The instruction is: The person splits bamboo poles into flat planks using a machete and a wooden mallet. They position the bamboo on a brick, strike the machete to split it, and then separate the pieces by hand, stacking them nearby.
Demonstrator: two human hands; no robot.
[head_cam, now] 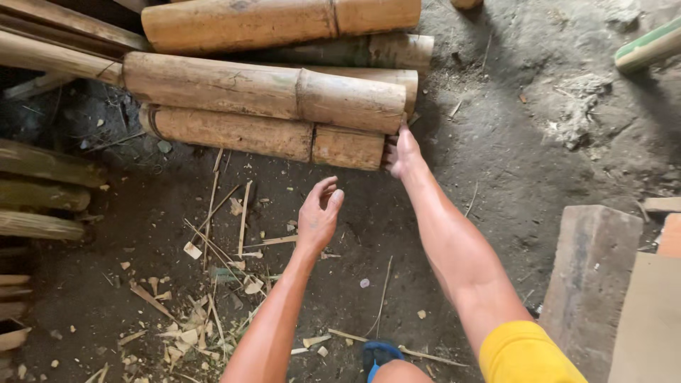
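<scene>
No packages, labels, signs or screens show anywhere in this view.

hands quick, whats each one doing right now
Left hand: open, empty, fingers curled, above the dirt.
Right hand: touching the end of the bamboo pole; grip cannot be told.

Thin bamboo splinters (213, 220) and pale chips (186, 335) lay scattered over the dark dirt floor (511, 163). Weathered split slats (39, 195) jutted in from the left edge. At the right stood a grey stone block (592, 276) beside a tan flat board (649, 326). A green-edged pole (649, 46) crossed the upper right corner. A blue sandal (379, 354) showed at the bottom.
</scene>
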